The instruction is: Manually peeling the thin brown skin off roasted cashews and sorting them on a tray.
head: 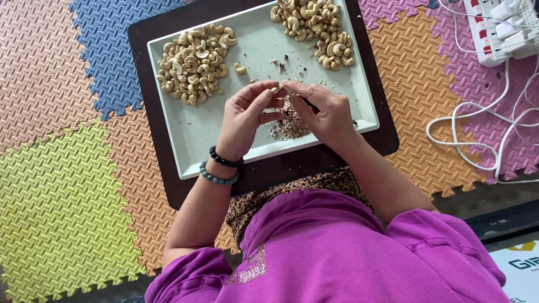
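left hand (245, 112) and right hand (323, 109) pinch one cashew nut (275, 88) between fingertips over the pale tray (193, 134) | skin scraps (289, 122) heaped beneath | left pile (193, 64) looks peeled | top-right pile (314, 28) seemingly still waiting, roughly halfway

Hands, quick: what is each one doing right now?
Left hand: fingers pinched on a cashew nut.
Right hand: fingertips closed on the same nut, above the pale tray.
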